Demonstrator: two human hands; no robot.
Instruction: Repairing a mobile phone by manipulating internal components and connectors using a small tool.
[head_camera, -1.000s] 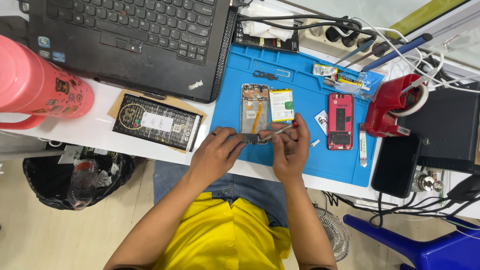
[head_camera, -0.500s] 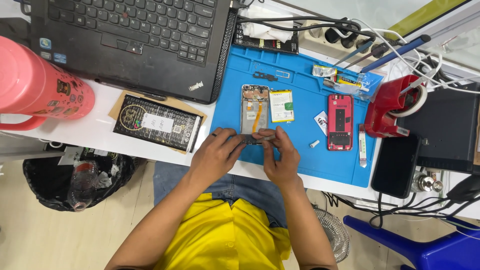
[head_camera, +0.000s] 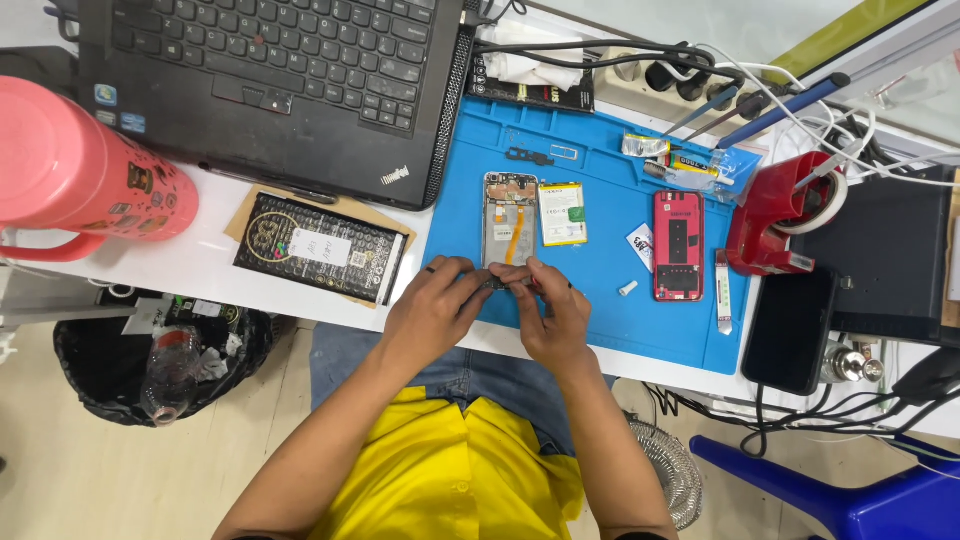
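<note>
The small dark part (head_camera: 503, 283) sits pinched between the fingertips of both hands at the near edge of the blue mat (head_camera: 600, 330), just below the opened phone frame (head_camera: 510, 218) with its orange flex strip. It looks thin and narrow, most likely a light, rigid little board or bracket, and much of it is hidden by the fingers, so its exact kind cannot be told. A piece like this probably bends or cracks under pressure and slips easily, so it seems best gripped by its edges and ends, as it is here, not on its flat face. The left hand (head_camera: 435, 305) closes narrowly on the left end; the right hand (head_camera: 552, 310) closes narrowly on the right end, and may also hold a slim tool, though that is unclear. Beside the frame lies a white and yellow battery (head_camera: 562, 212), and farther right a red phone back (head_camera: 679, 245) and a red tape dispenser (head_camera: 775, 210). A black laptop (head_camera: 280, 80) and a pink jug (head_camera: 80, 170) stand to the left on the white worktop (head_camera: 200, 270).
</note>
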